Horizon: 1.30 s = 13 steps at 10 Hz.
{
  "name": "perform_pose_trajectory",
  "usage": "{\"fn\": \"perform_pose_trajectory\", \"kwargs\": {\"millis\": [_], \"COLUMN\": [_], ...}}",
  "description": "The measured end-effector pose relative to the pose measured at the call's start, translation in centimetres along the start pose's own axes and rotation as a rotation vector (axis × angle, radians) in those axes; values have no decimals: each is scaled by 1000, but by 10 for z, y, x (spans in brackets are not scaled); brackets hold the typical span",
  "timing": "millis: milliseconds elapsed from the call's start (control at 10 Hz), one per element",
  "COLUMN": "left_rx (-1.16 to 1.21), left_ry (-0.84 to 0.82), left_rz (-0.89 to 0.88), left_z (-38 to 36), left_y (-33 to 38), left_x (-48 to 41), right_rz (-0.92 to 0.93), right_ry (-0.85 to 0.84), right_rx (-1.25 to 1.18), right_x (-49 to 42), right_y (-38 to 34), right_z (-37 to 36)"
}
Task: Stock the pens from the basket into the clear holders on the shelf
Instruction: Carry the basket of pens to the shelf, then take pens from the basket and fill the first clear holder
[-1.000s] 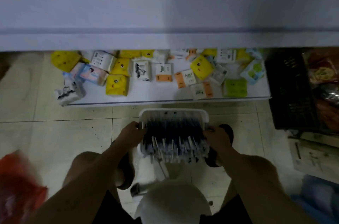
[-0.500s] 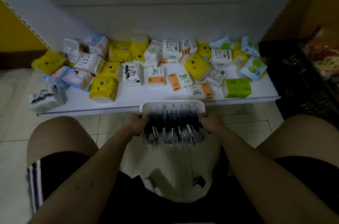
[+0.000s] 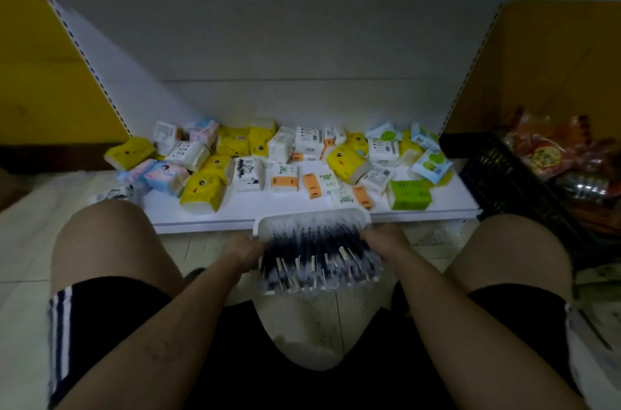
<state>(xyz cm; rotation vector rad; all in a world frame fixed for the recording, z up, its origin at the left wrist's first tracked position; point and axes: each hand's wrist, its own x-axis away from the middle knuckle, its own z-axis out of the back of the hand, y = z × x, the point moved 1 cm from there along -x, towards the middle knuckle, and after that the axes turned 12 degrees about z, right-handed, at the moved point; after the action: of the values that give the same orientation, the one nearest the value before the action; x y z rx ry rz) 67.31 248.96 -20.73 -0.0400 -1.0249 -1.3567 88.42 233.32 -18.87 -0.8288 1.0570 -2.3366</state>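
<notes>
The left hand curls its fingers round the left side of the white basket and grips it. The basket sits between the two hands, held level above the floor tiles, its far rim just over the front edge of the low shelf. Dark pens fill it, lying side by side. The right hand grips the basket's right side. Tissue packs lie scattered along the shelf behind it. A black crate stands beside the shelf's right end.

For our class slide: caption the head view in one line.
Left hand and right hand grip a white basket of pens before a shelf of tissue packs.
</notes>
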Motion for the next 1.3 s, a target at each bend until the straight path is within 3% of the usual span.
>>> {"fn": "perform_pose_trajectory", "kwargs": {"millis": [300, 500, 700, 900, 1100, 1300], "left_rx": [-48, 40, 245, 295, 345, 320], "left_ry": [81, 22, -87, -173, -222, -293], "left_rz": [-96, -47, 185, 430, 562, 612], "left_z": [25, 6, -22, -52, -90, -106], "left_y": [-7, -11, -10, -17, -34, -40], "left_x": [10, -20, -66, -117, -172, -212], "right_rz": [24, -103, -223, -436, -558, -537], "right_ry": [59, 19, -33, -219, -304, -281], "right_rx": [-131, 45, -30, -73, -114, -167], "right_x": [27, 8, -38, -93, -146, -187], "right_y": [-7, 0, 18, 46, 93, 122], "right_z": [-13, -21, -49, -76, -105, -127]}}
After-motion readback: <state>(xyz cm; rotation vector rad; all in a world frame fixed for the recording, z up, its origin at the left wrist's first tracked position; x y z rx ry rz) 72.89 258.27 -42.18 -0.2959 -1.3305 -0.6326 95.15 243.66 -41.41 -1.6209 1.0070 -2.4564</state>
